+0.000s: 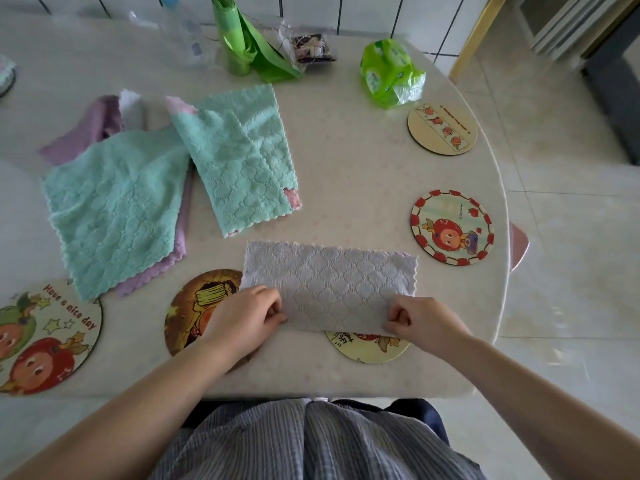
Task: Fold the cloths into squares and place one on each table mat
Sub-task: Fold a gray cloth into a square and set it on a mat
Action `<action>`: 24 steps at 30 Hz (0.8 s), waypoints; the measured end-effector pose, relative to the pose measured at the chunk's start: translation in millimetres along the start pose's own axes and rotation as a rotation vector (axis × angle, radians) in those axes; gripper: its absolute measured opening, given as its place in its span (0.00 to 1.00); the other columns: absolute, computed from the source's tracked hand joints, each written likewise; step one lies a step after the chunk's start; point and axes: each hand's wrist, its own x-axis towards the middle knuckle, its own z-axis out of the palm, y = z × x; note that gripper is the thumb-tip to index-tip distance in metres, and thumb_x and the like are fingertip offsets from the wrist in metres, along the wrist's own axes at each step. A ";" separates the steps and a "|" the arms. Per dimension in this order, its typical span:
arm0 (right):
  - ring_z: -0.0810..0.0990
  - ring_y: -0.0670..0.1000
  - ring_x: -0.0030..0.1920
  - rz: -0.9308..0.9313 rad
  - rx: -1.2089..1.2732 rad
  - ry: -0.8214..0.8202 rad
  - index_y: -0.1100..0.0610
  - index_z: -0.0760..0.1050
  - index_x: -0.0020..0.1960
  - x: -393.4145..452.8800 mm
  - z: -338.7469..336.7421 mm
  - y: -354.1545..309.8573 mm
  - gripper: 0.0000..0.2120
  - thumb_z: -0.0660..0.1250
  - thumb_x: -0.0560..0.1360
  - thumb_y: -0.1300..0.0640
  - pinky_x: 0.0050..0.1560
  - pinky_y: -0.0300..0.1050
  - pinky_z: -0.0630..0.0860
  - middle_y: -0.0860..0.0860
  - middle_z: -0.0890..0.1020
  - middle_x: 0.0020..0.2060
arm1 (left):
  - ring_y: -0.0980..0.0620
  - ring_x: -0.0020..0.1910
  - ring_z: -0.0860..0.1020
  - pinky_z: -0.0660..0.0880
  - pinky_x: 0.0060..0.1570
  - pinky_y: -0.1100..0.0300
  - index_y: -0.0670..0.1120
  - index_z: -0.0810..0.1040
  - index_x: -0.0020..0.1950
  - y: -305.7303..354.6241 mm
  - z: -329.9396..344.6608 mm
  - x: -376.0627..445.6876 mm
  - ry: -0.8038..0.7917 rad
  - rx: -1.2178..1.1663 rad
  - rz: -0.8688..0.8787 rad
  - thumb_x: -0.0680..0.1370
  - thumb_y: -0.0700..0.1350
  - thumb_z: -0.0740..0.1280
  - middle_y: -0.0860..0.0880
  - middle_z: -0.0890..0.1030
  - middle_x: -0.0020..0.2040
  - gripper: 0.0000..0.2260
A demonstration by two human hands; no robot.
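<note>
Both hands pinching the near edge of the pale lilac cloth (329,282): left hand (247,315) closed on the near-left corner, right hand (420,322) closed on the near-right corner. Cloth lies as a wide rectangle on the tabletop (363,174), looks folded in half once, not square yet. It overlaps two mats: brown mat (194,306) at its left end, yellow mat (363,348) poking out under its near edge.

Handling, my read: thin microfibre, light, limp, no stiffness, scalloped edges. Will sag and skew if lifted by one corner, so hold paired corners, keep it flat, crease by pressing. Grippy texture, slip unlikely.

Near left: "Have a nice day" mat (45,337), bare. Mid left: teal cloth (114,209) over a purple cloth (86,128), second teal cloth (242,168) just right of it, over pink. All unfolded or loosely folded. Right: red-bordered mat (452,226), farther the tan mat (441,128), both bare. Far edge: green bags (391,72), clutter.
</note>
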 end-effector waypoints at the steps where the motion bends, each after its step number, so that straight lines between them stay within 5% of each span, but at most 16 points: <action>1: 0.78 0.45 0.36 -0.004 -0.009 -0.027 0.46 0.72 0.38 2.0 -3.1 -0.1 0.06 0.68 0.70 0.48 0.40 0.45 0.78 0.41 0.78 0.33 | 0.56 0.40 0.75 0.72 0.37 0.61 0.50 0.75 0.43 0.9 -0.4 -1.1 0.007 -0.001 0.010 0.74 0.51 0.67 0.56 0.76 0.42 0.05; 4: 0.79 0.45 0.37 -0.052 0.045 -0.031 0.47 0.74 0.40 18.9 -14.1 -18.7 0.04 0.67 0.73 0.51 0.41 0.43 0.79 0.42 0.79 0.36 | 0.58 0.44 0.75 0.73 0.51 0.61 0.50 0.77 0.47 15.9 2.7 -0.1 -0.007 -0.002 0.123 0.76 0.50 0.63 0.56 0.78 0.45 0.05; 7: 0.78 0.43 0.41 -0.114 0.123 0.134 0.48 0.77 0.47 44.7 -24.5 -53.4 0.04 0.65 0.75 0.54 0.44 0.39 0.75 0.42 0.80 0.45 | 0.60 0.48 0.73 0.68 0.58 0.63 0.50 0.77 0.51 39.2 14.4 4.9 -0.086 -0.050 0.231 0.78 0.49 0.62 0.56 0.77 0.49 0.06; 12: 0.76 0.53 0.53 -0.127 -0.039 0.172 0.53 0.77 0.56 91.3 -29.9 -91.5 0.11 0.61 0.76 0.56 0.53 0.50 0.75 0.51 0.77 0.54 | 0.54 0.50 0.75 0.72 0.54 0.59 0.49 0.78 0.53 47.5 29.5 8.2 -0.028 -0.066 0.231 0.77 0.47 0.65 0.53 0.76 0.52 0.07; 19: 0.77 0.57 0.45 -0.060 -0.240 0.074 0.58 0.73 0.45 104.8 -26.3 -104.5 0.06 0.62 0.74 0.55 0.42 0.46 0.72 0.54 0.77 0.42 | 0.53 0.46 0.75 0.73 0.50 0.57 0.47 0.79 0.48 47.5 31.9 6.6 0.018 -0.082 0.219 0.76 0.43 0.64 0.52 0.77 0.48 0.04; 24: 0.76 0.50 0.37 -0.126 0.065 0.108 0.55 0.73 0.52 84.2 -45.5 -93.7 0.09 0.61 0.74 0.53 0.36 0.46 0.73 0.49 0.78 0.41 | 0.60 0.36 0.74 0.71 0.47 0.63 0.49 0.76 0.45 45.6 14.4 1.4 0.070 -0.145 0.177 0.76 0.43 0.64 0.57 0.76 0.39 0.02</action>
